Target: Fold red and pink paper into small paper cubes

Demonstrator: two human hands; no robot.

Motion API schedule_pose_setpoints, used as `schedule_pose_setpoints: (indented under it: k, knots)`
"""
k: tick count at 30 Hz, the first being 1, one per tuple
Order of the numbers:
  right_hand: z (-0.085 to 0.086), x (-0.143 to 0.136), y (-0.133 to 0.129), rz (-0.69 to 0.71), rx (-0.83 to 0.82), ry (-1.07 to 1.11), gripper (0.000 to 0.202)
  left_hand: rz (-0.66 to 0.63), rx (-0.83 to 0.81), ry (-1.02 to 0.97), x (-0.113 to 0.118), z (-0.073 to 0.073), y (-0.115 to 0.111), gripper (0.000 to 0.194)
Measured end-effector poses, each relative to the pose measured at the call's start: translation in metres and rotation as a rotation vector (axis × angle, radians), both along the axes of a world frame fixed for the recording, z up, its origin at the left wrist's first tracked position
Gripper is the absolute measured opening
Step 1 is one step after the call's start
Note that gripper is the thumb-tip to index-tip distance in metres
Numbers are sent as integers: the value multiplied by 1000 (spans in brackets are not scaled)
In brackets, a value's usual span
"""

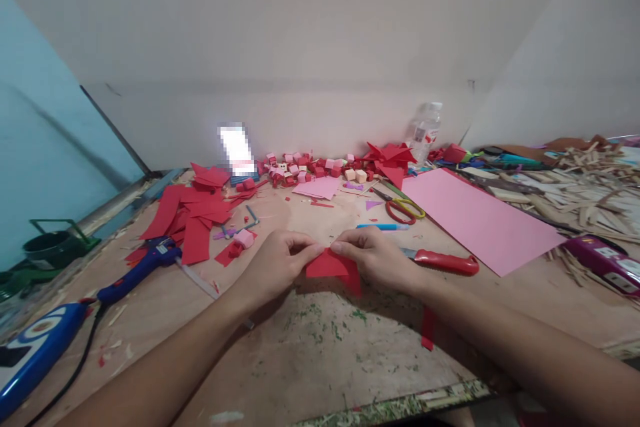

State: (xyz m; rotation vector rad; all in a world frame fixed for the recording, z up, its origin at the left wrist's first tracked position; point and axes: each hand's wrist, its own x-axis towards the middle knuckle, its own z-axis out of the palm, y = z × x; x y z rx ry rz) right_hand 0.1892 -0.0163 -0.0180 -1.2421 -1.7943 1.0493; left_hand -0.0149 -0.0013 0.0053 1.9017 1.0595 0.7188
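Note:
Between my two hands is a small piece of red paper, folded along its upper edge, with one flap hanging lower at the right. My left hand is closed, pinching the upper left corner with thumb and forefinger. On the other side, my right hand pinches the upper right part the same way. Just right of that hand lies a red-handled knife, its blade partly hidden by my wrist. A blue pen is behind the right hand. Left of my left hand sits a small pink paper cube.
Red paper pieces lie at left near a blue glue gun. Small paper cubes line the wall beside a propped phone. Scissors, a pink sheet, a plastic bottle and wood strips are at right.

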Motion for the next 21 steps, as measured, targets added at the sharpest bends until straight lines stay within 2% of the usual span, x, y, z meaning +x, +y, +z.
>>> schedule_pose_setpoints:
  k: [7, 13, 21]
  knots:
    - [-3, 0, 2, 67, -15, 34, 28, -1, -34, -8, -1, -4, 1, 34]
    - [-4, 1, 2, 27, -21, 37, 28, 0, -151, -45, -4, -6, 8, 38]
    - [-3, 4, 5, 0, -35, 28, 26, 20, -79, -18, -6, -2, 9, 36]
